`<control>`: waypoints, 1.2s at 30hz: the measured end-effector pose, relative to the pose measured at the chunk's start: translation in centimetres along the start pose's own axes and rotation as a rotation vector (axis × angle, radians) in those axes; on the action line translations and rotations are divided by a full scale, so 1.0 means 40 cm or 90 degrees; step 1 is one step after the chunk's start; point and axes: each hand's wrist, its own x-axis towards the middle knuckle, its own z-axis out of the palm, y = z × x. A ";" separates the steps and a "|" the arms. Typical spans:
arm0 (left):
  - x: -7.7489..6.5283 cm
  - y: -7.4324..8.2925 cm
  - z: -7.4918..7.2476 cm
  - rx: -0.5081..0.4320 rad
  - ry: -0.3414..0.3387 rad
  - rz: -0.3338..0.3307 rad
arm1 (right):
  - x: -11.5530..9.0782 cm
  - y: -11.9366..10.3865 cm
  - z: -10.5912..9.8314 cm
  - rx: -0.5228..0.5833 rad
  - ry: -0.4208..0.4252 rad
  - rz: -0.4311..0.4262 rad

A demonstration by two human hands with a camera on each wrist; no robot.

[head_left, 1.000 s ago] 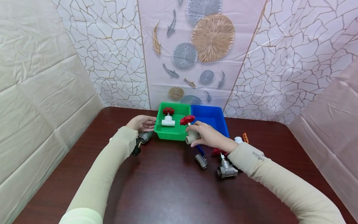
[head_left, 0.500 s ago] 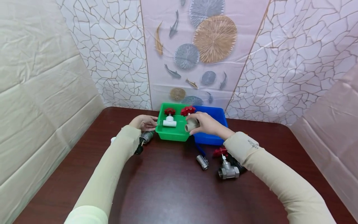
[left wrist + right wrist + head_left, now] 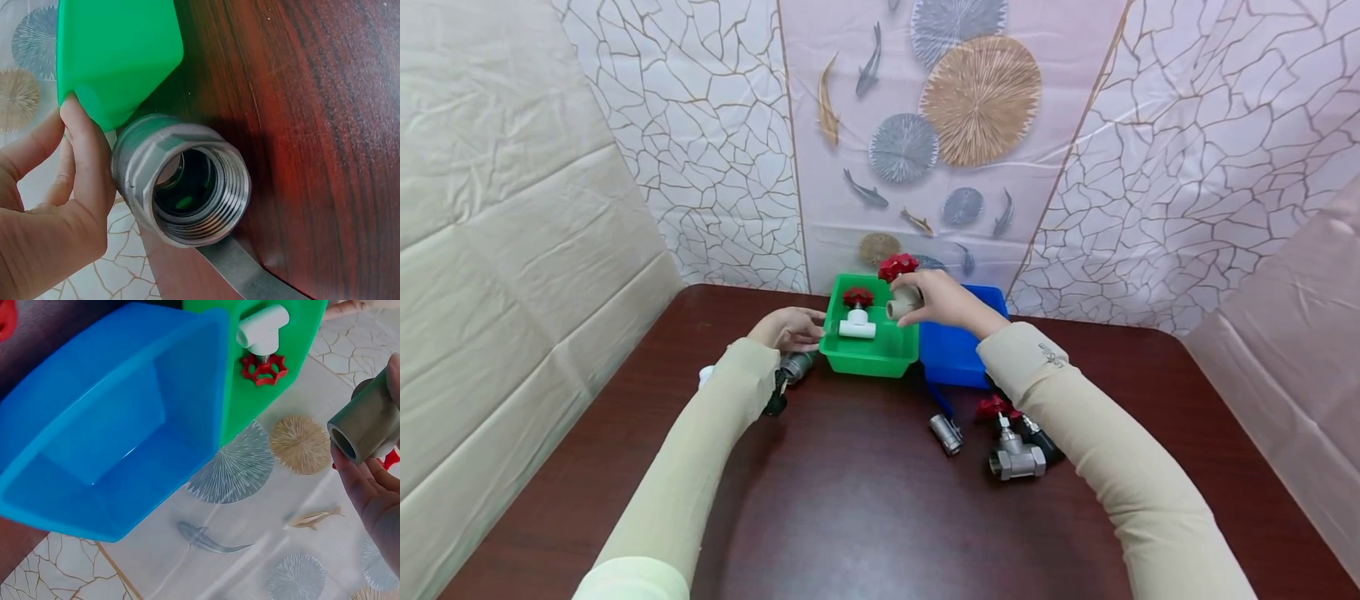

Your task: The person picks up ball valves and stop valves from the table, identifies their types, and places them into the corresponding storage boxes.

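Note:
My right hand [image 3: 940, 296] grips a beige plastic globe valve [image 3: 902, 302] with a red handwheel, holding it above the green bin [image 3: 868, 365]. In the right wrist view, one round open end of this valve [image 3: 359, 428] faces the camera. A white tee-shaped valve [image 3: 857, 326] with a red handwheel lies inside the green bin. My left hand [image 3: 790, 328] rests its fingertips against that bin's left rim, fingers fairly straight. Below the left hand, a metal ball valve [image 3: 187, 181] with a threaded mouth and flat lever lies on the table.
A blue bin [image 3: 955, 358] stands against the green bin's right side. In front lie a small metal valve with a blue handle [image 3: 946, 434] and a steel valve with a red wheel [image 3: 1017, 460]. A white piece [image 3: 705, 375] shows beside the left sleeve. Patterned cloth hangs behind.
My right hand has lifted the beige globe valve up and farther back, from the green bin's front right to above its right side. The left hand stays at the rim.

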 end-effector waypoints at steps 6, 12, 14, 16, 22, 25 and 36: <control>0.003 -0.003 0.002 -0.004 0.001 0.002 | 0.034 0.005 0.009 -0.004 -0.005 0.043; 0.005 -0.011 0.000 -0.001 -0.003 0.004 | 0.068 0.013 0.030 -0.027 -0.002 0.081; 0.005 -0.012 -0.001 -0.002 0.000 0.004 | 0.081 0.017 0.042 -0.024 -0.004 0.088; 0.004 -0.011 -0.001 -0.003 0.005 0.001 | 0.096 0.021 0.056 -0.019 -0.009 0.100; 0.001 0.000 0.000 -0.008 0.002 0.006 | 0.139 0.036 0.079 -0.017 -0.008 0.151; 0.000 0.001 -0.003 -0.012 0.008 0.013 | 0.159 0.044 0.085 -0.010 -0.003 0.167; 0.007 -0.004 -0.001 -0.018 0.009 0.007 | 0.177 0.092 0.142 -0.003 -0.036 0.223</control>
